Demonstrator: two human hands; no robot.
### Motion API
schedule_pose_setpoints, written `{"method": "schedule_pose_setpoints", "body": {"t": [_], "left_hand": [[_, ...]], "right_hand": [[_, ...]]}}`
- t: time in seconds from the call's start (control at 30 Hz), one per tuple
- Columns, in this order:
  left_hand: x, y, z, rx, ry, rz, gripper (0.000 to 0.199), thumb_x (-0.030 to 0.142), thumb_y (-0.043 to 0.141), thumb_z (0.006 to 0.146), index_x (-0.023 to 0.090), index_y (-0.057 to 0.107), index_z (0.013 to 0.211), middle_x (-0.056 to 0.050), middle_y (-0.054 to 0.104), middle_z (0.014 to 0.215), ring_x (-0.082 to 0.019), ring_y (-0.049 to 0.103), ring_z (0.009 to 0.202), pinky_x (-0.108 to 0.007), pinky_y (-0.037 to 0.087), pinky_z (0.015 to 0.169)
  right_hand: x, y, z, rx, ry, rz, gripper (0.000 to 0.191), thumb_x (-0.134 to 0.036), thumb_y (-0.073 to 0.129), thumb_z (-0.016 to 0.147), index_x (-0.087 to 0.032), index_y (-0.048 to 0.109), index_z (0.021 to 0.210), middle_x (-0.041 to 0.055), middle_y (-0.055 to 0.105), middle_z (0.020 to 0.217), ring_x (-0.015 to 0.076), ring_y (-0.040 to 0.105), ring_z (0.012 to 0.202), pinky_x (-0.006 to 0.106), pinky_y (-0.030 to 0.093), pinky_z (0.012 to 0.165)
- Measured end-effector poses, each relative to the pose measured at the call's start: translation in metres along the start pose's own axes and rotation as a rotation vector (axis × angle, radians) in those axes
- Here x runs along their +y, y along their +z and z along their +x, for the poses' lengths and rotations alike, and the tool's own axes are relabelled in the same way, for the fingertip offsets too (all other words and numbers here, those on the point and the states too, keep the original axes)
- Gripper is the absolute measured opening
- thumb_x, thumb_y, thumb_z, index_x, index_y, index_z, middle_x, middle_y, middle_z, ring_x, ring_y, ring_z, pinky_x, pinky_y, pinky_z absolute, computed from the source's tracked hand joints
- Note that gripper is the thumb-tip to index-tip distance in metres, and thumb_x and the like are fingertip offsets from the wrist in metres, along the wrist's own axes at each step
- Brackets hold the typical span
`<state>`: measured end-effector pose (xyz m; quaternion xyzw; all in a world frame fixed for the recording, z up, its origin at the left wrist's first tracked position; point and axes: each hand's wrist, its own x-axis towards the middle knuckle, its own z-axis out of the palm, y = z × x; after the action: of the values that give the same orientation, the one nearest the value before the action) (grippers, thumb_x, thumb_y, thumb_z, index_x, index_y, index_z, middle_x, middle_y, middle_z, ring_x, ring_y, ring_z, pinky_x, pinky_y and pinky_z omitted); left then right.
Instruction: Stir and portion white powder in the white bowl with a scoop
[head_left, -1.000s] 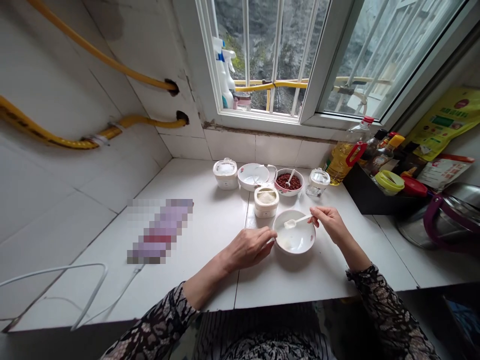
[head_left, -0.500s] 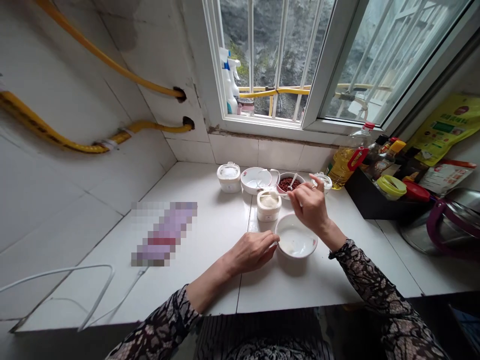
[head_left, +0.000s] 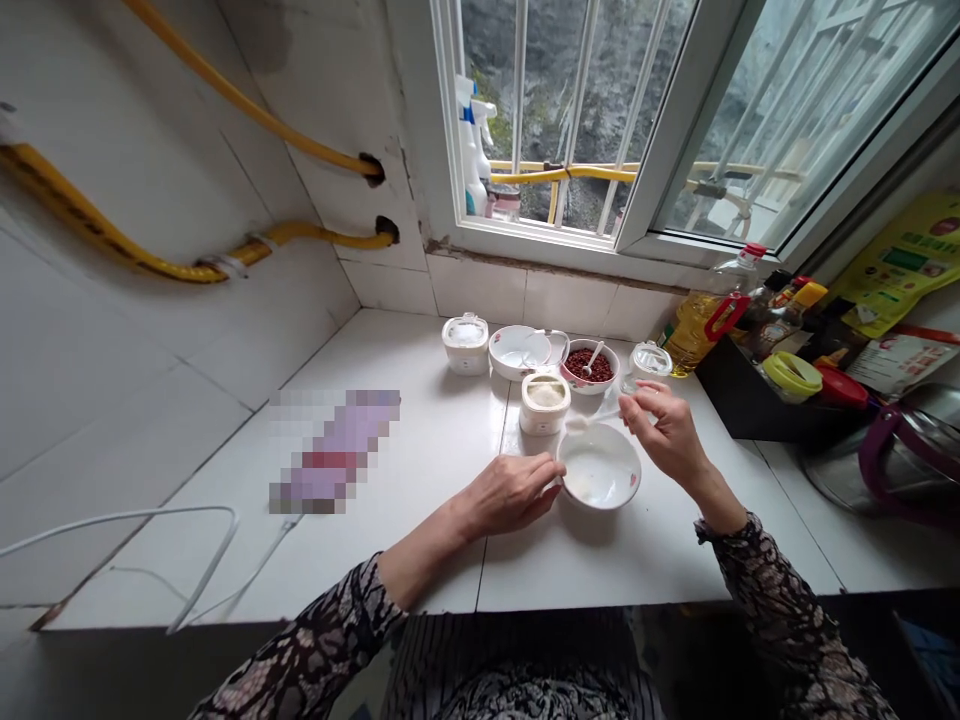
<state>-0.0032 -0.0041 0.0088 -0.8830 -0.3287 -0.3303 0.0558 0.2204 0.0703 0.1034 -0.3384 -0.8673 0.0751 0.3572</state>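
My left hand (head_left: 517, 490) pinches the left rim of a white bowl (head_left: 611, 490), which has some pale powder on its bottom. Between the fingers of my right hand (head_left: 664, 430) is the handle of a small white spoon (head_left: 589, 424). The spoon's head is over the bowl's back rim and looks loaded with pale powder. Just behind the bowl stands an open square white jar (head_left: 545, 422) of off-white powder. Farther back are a bowl of dark red beans (head_left: 589, 366) with a spoon in it and a white bowl (head_left: 511, 365) with clear plastic pieces.
A white jar (head_left: 466, 358) stands back left, a lidded jar (head_left: 651, 360) back right. An oil bottle (head_left: 701, 320), a black box of condiments (head_left: 739, 395) and a metal pot (head_left: 840, 475) line the right. A blurred purple object (head_left: 341, 450) and white cable (head_left: 232, 540) lie left.
My right hand has moved right and down from above the powder jar, bringing the spoon over the bowl's back edge. My left hand keeps its hold on the rim. The camera view has shifted slightly.
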Motion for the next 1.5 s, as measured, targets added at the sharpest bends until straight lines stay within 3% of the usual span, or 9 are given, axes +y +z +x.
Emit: {"method": "schedule_pose_setpoints", "body": {"t": [0.13, 0.33, 0.63, 0.97, 1.23, 1.3, 1.37, 1.43, 1.5], "left_hand": [[0.000, 0.000, -0.001, -0.016, -0.015, -0.031, 0.015, 0.023, 0.036, 0.101, 0.016, 0.049, 0.103, -0.001, 0.059, 0.077, -0.013, 0.058, 0.062, -0.023, 0.045, 0.050], [-0.001, 0.002, -0.002, 0.026, -0.025, -0.071, 0.016, 0.029, 0.038, 0.102, 0.016, 0.049, 0.103, -0.001, 0.060, 0.077, -0.012, 0.059, 0.061, -0.022, 0.044, 0.049], [-0.002, 0.003, -0.004, 0.007, -0.032, -0.086, 0.016, 0.028, 0.041, 0.101, 0.016, 0.050, 0.105, -0.002, 0.060, 0.078, -0.013, 0.060, 0.062, -0.023, 0.047, 0.052], [-0.001, 0.002, -0.002, 0.029, -0.016, -0.084, 0.016, 0.029, 0.038, 0.103, 0.016, 0.048, 0.104, -0.001, 0.059, 0.077, -0.013, 0.059, 0.060, -0.023, 0.044, 0.049], [0.000, 0.001, -0.002, 0.026, -0.016, -0.078, 0.017, 0.029, 0.037, 0.103, 0.017, 0.048, 0.104, -0.001, 0.060, 0.078, -0.013, 0.059, 0.061, -0.023, 0.045, 0.050], [0.000, 0.000, -0.001, 0.034, -0.006, -0.072, 0.018, 0.030, 0.036, 0.104, 0.017, 0.047, 0.104, -0.001, 0.060, 0.078, -0.013, 0.059, 0.060, -0.023, 0.044, 0.049], [0.000, 0.000, 0.000, 0.033, -0.006, -0.068, 0.018, 0.030, 0.035, 0.104, 0.017, 0.047, 0.104, -0.001, 0.060, 0.077, -0.013, 0.059, 0.060, -0.022, 0.044, 0.049], [-0.001, 0.000, 0.000, 0.026, -0.011, -0.066, 0.017, 0.029, 0.036, 0.104, 0.017, 0.047, 0.104, -0.001, 0.060, 0.078, -0.012, 0.059, 0.060, -0.022, 0.044, 0.049], [-0.001, 0.001, 0.000, 0.019, -0.013, -0.064, 0.016, 0.029, 0.036, 0.103, 0.017, 0.047, 0.104, -0.001, 0.060, 0.078, -0.012, 0.059, 0.061, -0.022, 0.044, 0.049]], "right_hand": [[0.007, -0.002, -0.023, -0.254, -0.033, -0.116, 0.041, -0.030, 0.043, 0.097, -0.021, 0.044, 0.057, -0.0050, 0.048, 0.049, 0.0110, 0.041, 0.049, 0.040, 0.041, 0.098], [0.001, 0.014, -0.037, -0.323, -0.024, -0.146, 0.041, -0.027, 0.041, 0.098, -0.020, 0.043, 0.057, -0.0040, 0.051, 0.052, 0.0108, 0.044, 0.052, 0.041, 0.039, 0.100], [0.002, 0.012, -0.033, -0.213, 0.083, -0.079, 0.042, -0.027, 0.043, 0.097, -0.020, 0.040, 0.055, -0.0066, 0.045, 0.048, 0.0094, 0.034, 0.047, 0.040, 0.040, 0.098], [0.001, 0.017, -0.037, -0.205, 0.094, -0.092, 0.042, -0.028, 0.041, 0.097, -0.020, 0.040, 0.056, -0.0051, 0.047, 0.048, 0.0101, 0.038, 0.048, 0.041, 0.040, 0.098], [0.006, 0.023, -0.036, -0.214, 0.235, 0.083, 0.044, -0.034, 0.041, 0.095, -0.020, 0.038, 0.053, -0.0061, 0.043, 0.047, 0.0094, 0.038, 0.048, 0.040, 0.042, 0.099], [0.008, 0.018, -0.035, -0.186, 0.301, 0.138, 0.047, -0.039, 0.042, 0.094, -0.020, 0.040, 0.051, -0.0040, 0.047, 0.049, 0.0109, 0.045, 0.051, 0.037, 0.045, 0.092], [0.010, 0.013, -0.035, -0.168, 0.392, 0.218, 0.050, -0.046, 0.044, 0.092, -0.020, 0.041, 0.049, -0.0011, 0.052, 0.052, 0.0128, 0.051, 0.055, 0.031, 0.048, 0.075], [0.013, 0.009, -0.036, -0.160, 0.491, 0.326, 0.054, -0.054, 0.047, 0.090, -0.020, 0.043, 0.048, 0.0014, 0.056, 0.055, 0.0137, 0.053, 0.056, 0.027, 0.044, 0.061], [0.017, 0.008, -0.036, -0.152, 0.557, 0.423, 0.056, -0.061, 0.050, 0.086, -0.020, 0.046, 0.048, 0.0015, 0.055, 0.053, 0.0132, 0.051, 0.053, 0.026, 0.041, 0.056]]}}
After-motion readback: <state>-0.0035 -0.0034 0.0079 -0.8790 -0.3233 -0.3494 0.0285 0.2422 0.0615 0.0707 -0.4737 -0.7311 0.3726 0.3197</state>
